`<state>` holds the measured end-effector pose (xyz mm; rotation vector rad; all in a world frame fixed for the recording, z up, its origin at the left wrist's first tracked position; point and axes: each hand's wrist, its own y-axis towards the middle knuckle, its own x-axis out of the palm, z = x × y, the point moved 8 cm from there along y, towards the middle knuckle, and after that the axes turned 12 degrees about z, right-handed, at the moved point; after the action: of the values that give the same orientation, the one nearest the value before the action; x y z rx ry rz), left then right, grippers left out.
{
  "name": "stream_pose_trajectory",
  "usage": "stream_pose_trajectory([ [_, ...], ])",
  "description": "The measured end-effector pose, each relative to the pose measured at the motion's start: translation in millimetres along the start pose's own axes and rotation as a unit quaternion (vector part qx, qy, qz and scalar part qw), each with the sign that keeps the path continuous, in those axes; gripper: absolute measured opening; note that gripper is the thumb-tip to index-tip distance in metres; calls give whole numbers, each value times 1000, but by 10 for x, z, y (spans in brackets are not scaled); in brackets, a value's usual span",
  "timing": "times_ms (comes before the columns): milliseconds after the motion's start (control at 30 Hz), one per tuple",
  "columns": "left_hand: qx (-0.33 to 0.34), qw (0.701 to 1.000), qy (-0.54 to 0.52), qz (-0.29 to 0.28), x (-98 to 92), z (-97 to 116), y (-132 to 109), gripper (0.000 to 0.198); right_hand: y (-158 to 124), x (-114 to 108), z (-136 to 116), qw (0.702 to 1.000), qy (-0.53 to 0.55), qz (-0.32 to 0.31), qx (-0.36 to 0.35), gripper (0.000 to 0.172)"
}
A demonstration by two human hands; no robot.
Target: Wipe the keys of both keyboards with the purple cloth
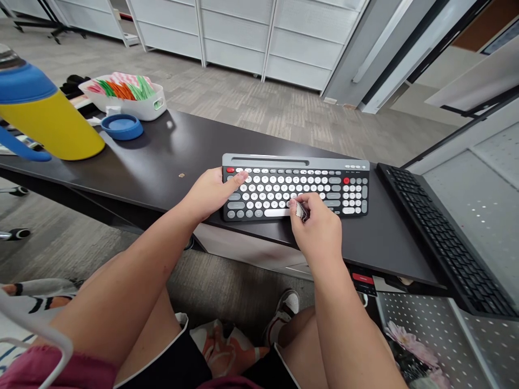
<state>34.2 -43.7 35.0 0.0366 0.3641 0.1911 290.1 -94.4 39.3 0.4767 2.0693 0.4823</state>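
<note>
A grey and black keyboard [279,186] with round white and grey keys and two red keys lies on the dark desk. My left hand [211,194] grips its left end, with the thumb over the upper left keys and the other fingers mostly hidden. Over the lower middle keys, just right of the space bar, is my right hand [318,224]. Its fingers are closed on a small crumpled cloth [300,211], dark with a pale edge, mostly hidden in the grip. The cloth appears close to the keys; contact cannot be made out.
A second, black keyboard [450,237] stands along the desk's right side. To the left are a yellow and blue tumbler [52,119], a blue lid [121,126] and a white basket [150,111] of colourful items. Pink flowers [413,346] are at lower right. White cabinets [235,32] line the back.
</note>
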Motion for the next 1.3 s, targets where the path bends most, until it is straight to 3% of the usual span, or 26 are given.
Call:
stream_pose_trajectory([
  [1300, 10, 1000, 6, 3, 2, -16, 21, 50, -7, 46, -3, 1000, 19, -9, -5, 21],
])
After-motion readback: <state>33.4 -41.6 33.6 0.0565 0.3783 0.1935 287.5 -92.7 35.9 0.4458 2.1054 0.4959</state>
